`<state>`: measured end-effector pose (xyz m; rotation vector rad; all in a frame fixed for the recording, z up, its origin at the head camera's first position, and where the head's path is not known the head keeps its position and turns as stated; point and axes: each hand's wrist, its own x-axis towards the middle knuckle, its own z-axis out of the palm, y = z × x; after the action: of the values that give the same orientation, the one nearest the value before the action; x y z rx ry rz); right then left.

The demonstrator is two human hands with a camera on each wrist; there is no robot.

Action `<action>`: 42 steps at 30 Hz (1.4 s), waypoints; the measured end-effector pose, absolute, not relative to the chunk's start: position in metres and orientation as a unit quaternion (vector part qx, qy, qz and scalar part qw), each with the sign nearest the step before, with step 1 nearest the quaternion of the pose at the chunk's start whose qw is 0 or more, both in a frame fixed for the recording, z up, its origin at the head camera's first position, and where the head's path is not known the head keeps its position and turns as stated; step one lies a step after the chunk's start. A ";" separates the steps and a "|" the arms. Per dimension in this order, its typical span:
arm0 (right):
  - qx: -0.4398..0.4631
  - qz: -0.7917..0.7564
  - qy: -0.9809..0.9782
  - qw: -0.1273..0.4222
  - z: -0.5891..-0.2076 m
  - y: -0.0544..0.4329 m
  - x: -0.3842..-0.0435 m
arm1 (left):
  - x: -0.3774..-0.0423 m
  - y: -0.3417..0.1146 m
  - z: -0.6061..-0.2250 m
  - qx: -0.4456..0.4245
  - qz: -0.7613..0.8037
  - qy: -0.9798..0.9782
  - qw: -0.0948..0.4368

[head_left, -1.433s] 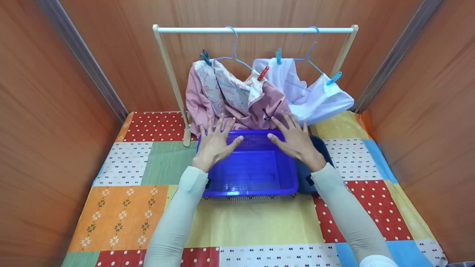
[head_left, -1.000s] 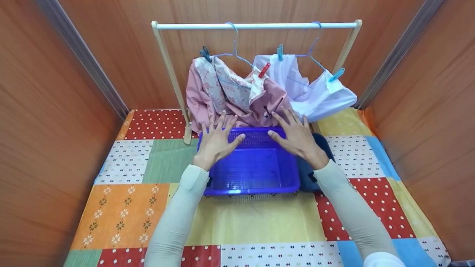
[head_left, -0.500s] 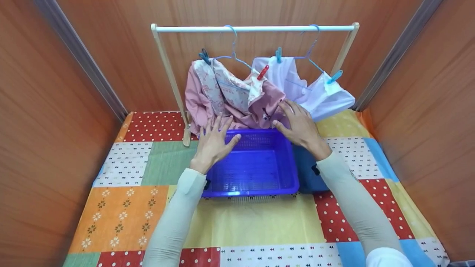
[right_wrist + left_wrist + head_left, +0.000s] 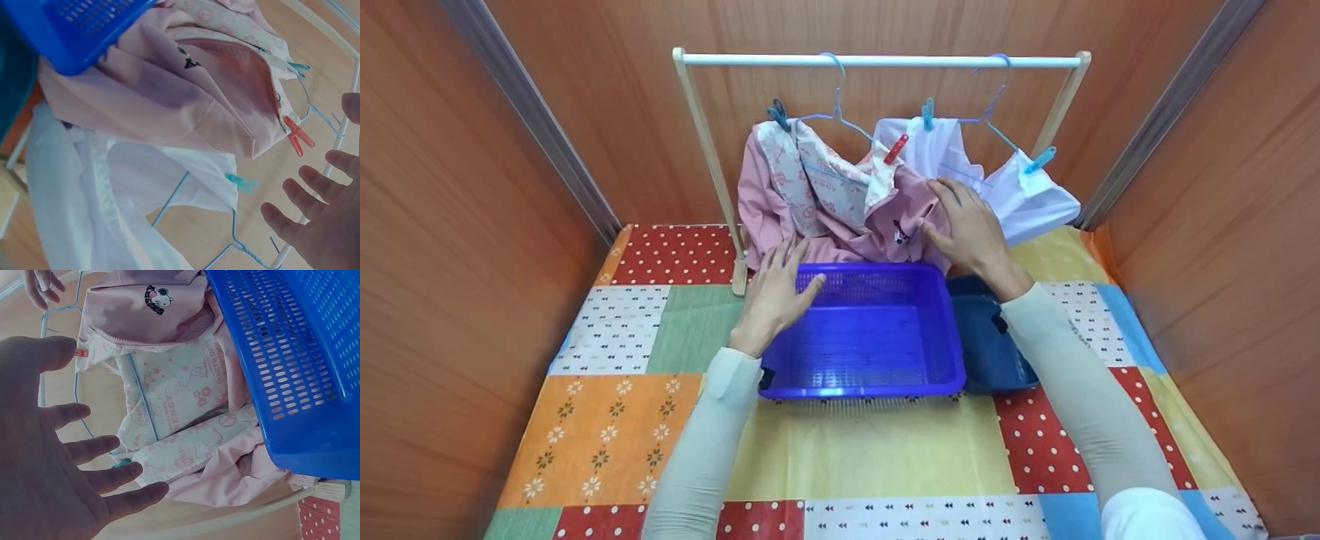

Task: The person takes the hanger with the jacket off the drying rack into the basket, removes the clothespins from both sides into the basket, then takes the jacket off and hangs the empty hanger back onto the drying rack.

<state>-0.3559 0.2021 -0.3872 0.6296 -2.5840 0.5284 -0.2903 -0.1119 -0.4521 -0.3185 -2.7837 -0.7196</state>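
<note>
My left hand (image 4: pixel 774 301) hovers with spread fingers over the left side of a blue plastic basket (image 4: pixel 862 337); the left wrist view shows nothing in it. In the head view my right hand (image 4: pixel 973 234) is raised in front of the right sleeve of a pink jacket (image 4: pixel 911 210). Its fingers look loosely straight and hold nothing in the right wrist view. The jacket hangs from a blue hanger (image 4: pixel 838 105) by a dark clothespin (image 4: pixel 778 114) and a red clothespin (image 4: pixel 895 149). Beside it a white garment (image 4: pixel 1027 210) hangs by two light-blue clothespins (image 4: pixel 1041 160).
A white rod (image 4: pixel 900 60) on wooden legs carries both hangers. A dark blue basin (image 4: pixel 994 341) stands right of the basket, partly behind it. A patchwork cloth (image 4: pixel 877 450) covers the table, with wooden panels (image 4: pixel 1222 225) on three sides.
My right hand has risen from over the basket's right edge to in front of the jacket's right side. My left hand has shifted slightly left and down. The garments hang as before.
</note>
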 end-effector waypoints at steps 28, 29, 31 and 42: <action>0.228 0.196 -0.925 0.233 -0.381 0.200 -0.402 | -0.269 -0.168 -0.516 -0.016 -0.345 -0.936 0.072; 0.227 0.202 -0.924 0.233 -0.381 0.199 -0.403 | -0.268 -0.170 -0.518 -0.012 -0.352 -0.934 0.068; 0.225 0.204 -0.923 0.235 -0.382 0.198 -0.407 | -0.266 -0.174 -0.521 -0.004 -0.365 -0.929 0.059; 0.219 0.241 -0.915 0.237 -0.388 0.189 -0.420 | -0.256 -0.180 -0.538 0.017 -0.411 -0.912 0.005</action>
<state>-0.4201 0.1886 -0.3884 0.6016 -2.5097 0.6601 -0.2562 -0.1804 -0.5377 0.0525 -2.8547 -1.2869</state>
